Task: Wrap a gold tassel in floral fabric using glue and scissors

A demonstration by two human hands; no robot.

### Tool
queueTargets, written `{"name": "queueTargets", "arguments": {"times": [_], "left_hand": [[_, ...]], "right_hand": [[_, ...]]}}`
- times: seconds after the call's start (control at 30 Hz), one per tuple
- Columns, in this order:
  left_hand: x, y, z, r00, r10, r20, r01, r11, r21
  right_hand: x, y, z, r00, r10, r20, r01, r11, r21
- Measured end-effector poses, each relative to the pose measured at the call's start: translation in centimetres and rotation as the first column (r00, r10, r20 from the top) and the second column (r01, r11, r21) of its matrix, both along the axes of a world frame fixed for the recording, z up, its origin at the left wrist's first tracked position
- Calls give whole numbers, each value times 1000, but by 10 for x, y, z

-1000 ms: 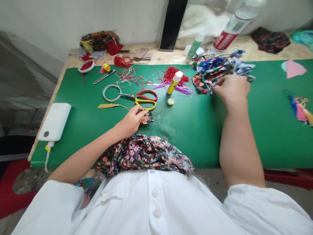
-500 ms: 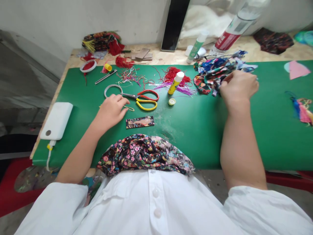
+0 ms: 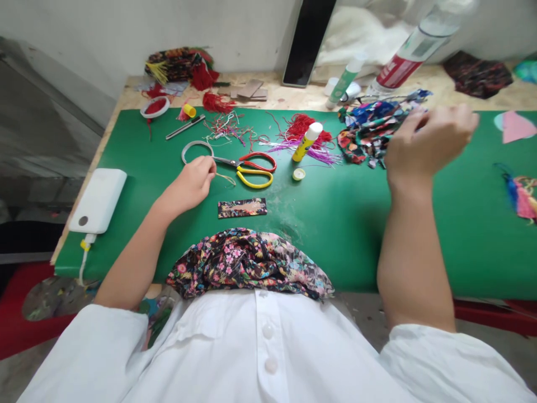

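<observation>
My left hand is closed with its fingertips pinched together at one end of a thin yellowish looped cord, beside the scissors with one red and one yellow handle. A grey ring lies just beyond its fingers. Raised at the near right edge of a heap of patterned fabric scraps, my right hand has its fingers curled away from me; whatever they hold is hidden. Between my arms lies a small flat strip covered in floral cloth, with a bare brownish patch along its middle.
A yellow glue stick stands uncapped-looking beside a small round cap. Red threads lie behind it. A white power bank is at left, floral cloth at the near edge, a tall bottle at the back.
My left hand's fingers have gone from spread over the cord to pinched at it. My right hand has lifted off the fabric scraps and moved slightly right.
</observation>
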State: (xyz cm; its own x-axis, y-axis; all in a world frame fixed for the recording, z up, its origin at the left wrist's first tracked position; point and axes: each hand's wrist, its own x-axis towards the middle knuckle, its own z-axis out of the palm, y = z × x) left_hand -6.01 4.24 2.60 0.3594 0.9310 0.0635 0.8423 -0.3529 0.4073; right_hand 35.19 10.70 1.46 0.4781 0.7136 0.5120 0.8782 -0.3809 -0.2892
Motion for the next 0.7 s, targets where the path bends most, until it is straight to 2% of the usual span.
{"name": "queueTargets", "arguments": {"times": [0.07,0.1,0.17,0.23,0.3,0.37,0.4,0.47,0.53,0.63,0.7], "left_hand": [[5,-4,7,964,61,258,-35,994,-104],[8,-6,10,908,94,408,-11,979,-202],[15,-12,13,759,145,635,126,924,-361],[23,-18,12,625,195,756,264,859,-439],[30,-23,7,529,241,814,345,815,-466],[37,-27,0,462,273,844,379,799,-466],[40,-29,-4,440,281,853,384,800,-462],[45,-31,-9,410,292,864,382,805,-453],[48,-32,-14,396,294,870,366,818,-443],[52,-33,-18,400,279,873,344,837,-426],[54,-34,-20,405,275,872,341,840,-422]], "right_hand": [[-9,-6,0,990,116,74,-124,986,107],[-18,-11,-1,977,182,111,-200,964,177],[-43,-26,-1,925,353,139,-379,879,289],[-74,-45,-2,814,572,106,-575,763,296],[-106,-65,-2,600,799,-20,-769,584,261],[-132,-83,-2,336,912,-234,-887,390,248],[-142,-90,-1,209,923,-322,-919,298,259],[-155,-101,-1,21,865,-502,-944,183,276],[-162,-107,-3,-50,773,-633,-947,165,275],[-166,-108,-8,-85,665,-742,-935,203,290],[-166,-107,-11,-150,586,-797,-921,209,328]]}}
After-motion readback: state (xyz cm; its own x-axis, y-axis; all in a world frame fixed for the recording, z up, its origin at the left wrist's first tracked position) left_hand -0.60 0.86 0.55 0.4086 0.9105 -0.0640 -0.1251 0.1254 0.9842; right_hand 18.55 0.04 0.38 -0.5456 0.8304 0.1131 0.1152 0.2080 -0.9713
